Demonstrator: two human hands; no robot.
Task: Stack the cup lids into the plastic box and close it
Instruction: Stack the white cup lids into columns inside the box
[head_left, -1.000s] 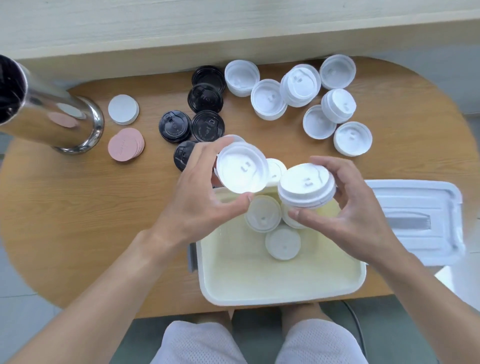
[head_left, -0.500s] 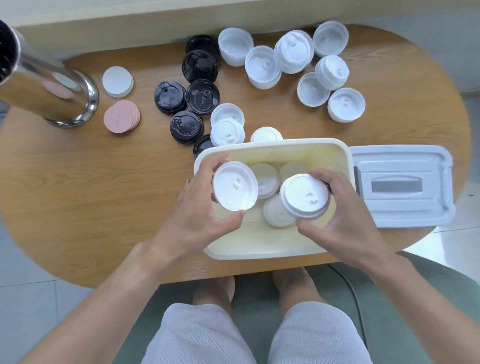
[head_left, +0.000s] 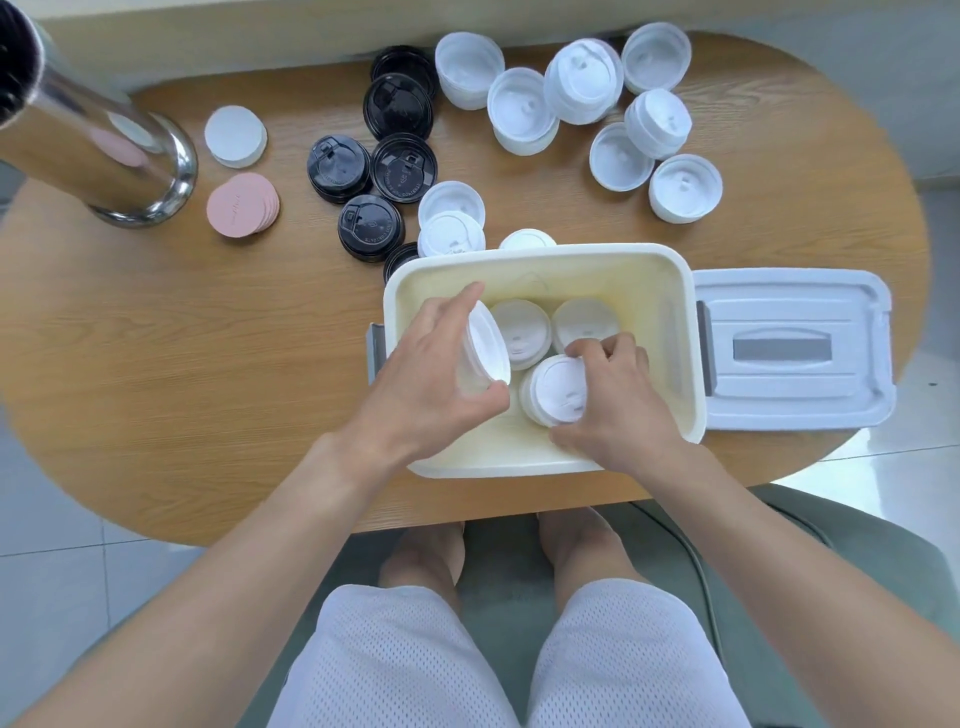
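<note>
A: Bright, even daylight all over; the tabletop (head_left: 156, 338) shows hardly any hard shadow, only soft dark rims under the plastic box (head_left: 670, 312).

B: Glare?

A: The steel cylinder (head_left: 93, 150) at the far left of the tabletop carries streaky reflections, and the floor tiles to the right of the tabletop are washed out white.

B: Sharpness?

A: Slightly soft overall. The hands (head_left: 431, 384) above the box are a little smeared. The wide lens bows the tabletop's edges, and the cylinder leans and stretches toward the corner.
</note>
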